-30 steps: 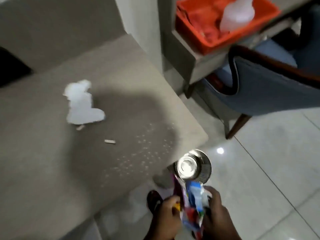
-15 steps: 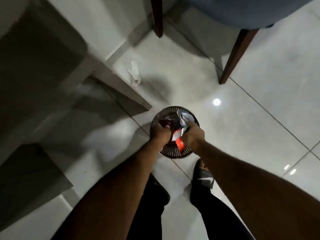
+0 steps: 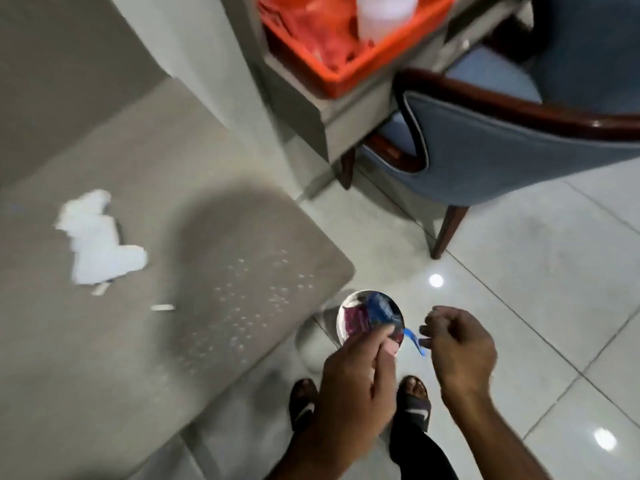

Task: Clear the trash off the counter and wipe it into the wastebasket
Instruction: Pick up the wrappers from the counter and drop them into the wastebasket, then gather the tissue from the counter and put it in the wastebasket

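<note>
Trash remaining on the counter (image 3: 114,358) lies up and to the left of both hands, so the left hand (image 3: 356,393) is the nearer one for the reach that seems to come next. That hand hovers over the near rim of the wastebasket (image 3: 370,322), its fingers curled loosely with a fingertip near the wrappers; whether it pinches anything I cannot tell. The right hand (image 3: 460,344) sits just right of the basket, fingers folded in, with a blue strip (image 3: 414,341) at its fingertips — it looks pinched, though blur makes that uncertain. The wastebasket stands on the floor tiles just off the counter's rounded corner and already holds crumpled blue and magenta wrappers (image 3: 367,315). On the counter, a crumpled white tissue (image 3: 98,242) lies farthest left, its long axis running from upper left to lower right. A small pale stub (image 3: 162,308) lies crosswise between the tissue and a scatter of white crumbs (image 3: 256,303). The crumbs spread toward the counter's corner — the nearest debris to the basket, and likely easy to sweep over the edge.
</note>
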